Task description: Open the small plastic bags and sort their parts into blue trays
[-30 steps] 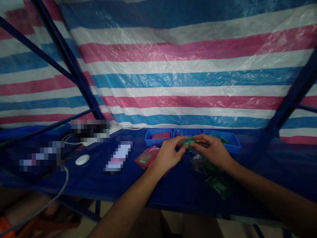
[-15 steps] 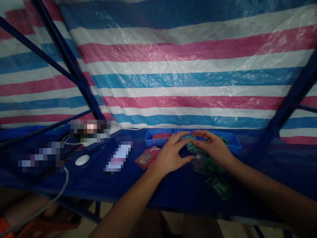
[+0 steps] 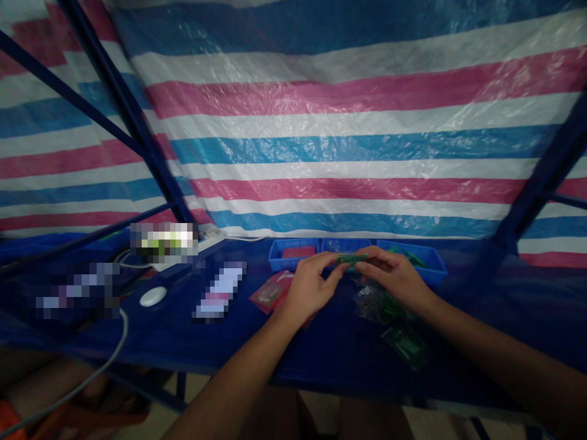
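Observation:
Between the fingertips of my left hand and my right hand is a small green plastic packet, pinched at both ends. It looks like a clear bag with green pieces inside, though its contents are too dim to name. Under and in front of my right hand lie a crumpled clear bag and a flatter packet of green pieces. Beside my left wrist rests a pink packet, partly covered by the hand.
Three blue bins stand behind my hands: a left bin with pink contents, a middle bin, and a right bin with green pieces. A blurred-out phone, a white oval object and a white cable lie leftward on the blue table.
My fingers have closed in from a loose, spread pose. The green packet, earlier lower and behind the fingers, is now held level between both hands.

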Action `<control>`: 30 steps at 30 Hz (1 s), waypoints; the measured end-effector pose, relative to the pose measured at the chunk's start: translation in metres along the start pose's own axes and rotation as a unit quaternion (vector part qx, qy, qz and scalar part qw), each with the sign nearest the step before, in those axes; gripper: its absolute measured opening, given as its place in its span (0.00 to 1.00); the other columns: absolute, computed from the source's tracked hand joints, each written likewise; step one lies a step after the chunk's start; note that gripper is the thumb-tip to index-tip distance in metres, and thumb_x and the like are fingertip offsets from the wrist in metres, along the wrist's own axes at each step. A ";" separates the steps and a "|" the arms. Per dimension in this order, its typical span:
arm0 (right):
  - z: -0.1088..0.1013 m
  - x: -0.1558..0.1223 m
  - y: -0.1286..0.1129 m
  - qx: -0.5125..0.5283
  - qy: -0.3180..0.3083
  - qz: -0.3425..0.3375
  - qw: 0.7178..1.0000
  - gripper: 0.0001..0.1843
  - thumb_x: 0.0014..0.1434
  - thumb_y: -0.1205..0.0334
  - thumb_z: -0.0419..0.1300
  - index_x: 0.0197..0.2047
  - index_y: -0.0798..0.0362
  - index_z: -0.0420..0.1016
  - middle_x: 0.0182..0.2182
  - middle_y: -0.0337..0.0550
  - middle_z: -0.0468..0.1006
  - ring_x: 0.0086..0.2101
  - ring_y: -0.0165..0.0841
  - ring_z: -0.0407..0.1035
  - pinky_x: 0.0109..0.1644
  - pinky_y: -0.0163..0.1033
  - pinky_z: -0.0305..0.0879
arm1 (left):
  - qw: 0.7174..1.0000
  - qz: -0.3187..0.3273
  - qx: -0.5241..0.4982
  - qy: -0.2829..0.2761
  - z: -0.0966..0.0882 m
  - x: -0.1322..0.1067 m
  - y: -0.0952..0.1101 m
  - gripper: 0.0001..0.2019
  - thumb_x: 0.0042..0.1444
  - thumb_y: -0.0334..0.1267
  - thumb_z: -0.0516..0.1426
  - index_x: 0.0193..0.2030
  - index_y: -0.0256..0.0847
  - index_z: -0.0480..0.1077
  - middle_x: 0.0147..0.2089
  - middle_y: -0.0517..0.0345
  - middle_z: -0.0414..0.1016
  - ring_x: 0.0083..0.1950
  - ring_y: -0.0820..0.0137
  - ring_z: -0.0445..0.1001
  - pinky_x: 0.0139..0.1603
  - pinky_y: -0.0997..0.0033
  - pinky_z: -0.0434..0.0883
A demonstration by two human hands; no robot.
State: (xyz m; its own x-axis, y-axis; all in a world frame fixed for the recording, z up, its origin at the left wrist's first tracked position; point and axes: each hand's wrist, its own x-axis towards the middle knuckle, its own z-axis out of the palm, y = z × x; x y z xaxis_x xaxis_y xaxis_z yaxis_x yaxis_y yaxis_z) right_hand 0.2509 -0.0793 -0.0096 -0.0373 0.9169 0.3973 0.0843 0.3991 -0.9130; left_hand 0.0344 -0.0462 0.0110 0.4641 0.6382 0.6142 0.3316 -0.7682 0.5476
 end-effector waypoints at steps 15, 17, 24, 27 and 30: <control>-0.002 0.003 0.007 0.158 0.027 0.090 0.983 0.24 0.57 0.53 0.76 0.54 0.46 0.79 0.31 0.34 0.79 0.26 0.27 0.71 0.31 0.33 0.70 | 0.989 0.138 0.058 -0.006 0.003 -0.002 -0.006 0.24 0.63 0.42 0.66 0.66 0.49 0.71 0.74 0.47 0.64 0.73 0.54 0.66 0.73 0.47 0.68; -0.002 0.003 0.007 0.166 0.015 0.112 0.980 0.19 0.57 0.52 0.76 0.49 0.49 0.82 0.33 0.37 0.81 0.28 0.27 0.72 0.32 0.32 0.70 | 0.986 0.151 0.064 -0.015 0.003 -0.001 -0.009 0.16 0.66 0.37 0.63 0.60 0.48 0.76 0.70 0.49 0.70 0.71 0.56 0.69 0.71 0.48 0.69; -0.002 0.000 0.003 0.137 -0.042 0.135 0.980 0.24 0.64 0.38 0.65 0.35 0.53 0.80 0.21 0.37 0.75 0.18 0.26 0.61 0.21 0.34 0.55 | 0.997 0.065 0.025 0.032 0.003 0.000 -0.007 0.09 0.69 0.39 0.60 0.52 0.41 0.78 0.48 0.52 0.83 0.48 0.64 0.81 0.52 0.64 0.78; -0.002 -0.001 -0.001 0.063 -0.038 0.115 0.991 0.21 0.59 0.41 0.71 0.40 0.51 0.81 0.17 0.32 0.69 0.17 0.24 0.55 0.20 0.33 0.46 | 0.999 0.008 0.007 0.037 0.002 -0.001 -0.003 0.12 0.67 0.43 0.62 0.53 0.41 0.78 0.47 0.53 0.83 0.43 0.65 0.81 0.41 0.69 0.77; -0.003 0.000 -0.001 0.011 -0.022 0.112 0.993 0.22 0.57 0.40 0.72 0.37 0.52 0.81 0.17 0.31 0.67 0.18 0.24 0.54 0.21 0.33 0.45 | 1.000 -0.009 -0.014 0.022 0.001 -0.001 0.000 0.19 0.67 0.45 0.62 0.62 0.44 0.73 0.47 0.54 0.83 0.42 0.66 0.81 0.43 0.68 0.79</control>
State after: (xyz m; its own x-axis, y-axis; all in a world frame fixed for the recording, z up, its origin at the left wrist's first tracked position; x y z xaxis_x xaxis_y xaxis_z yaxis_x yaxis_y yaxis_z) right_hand 0.2536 -0.0799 -0.0081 -0.0637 0.9816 0.1802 0.0732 0.1847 -0.9801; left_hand 0.0347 -0.0469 0.0091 0.4211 0.6547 0.6277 0.3167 -0.7547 0.5746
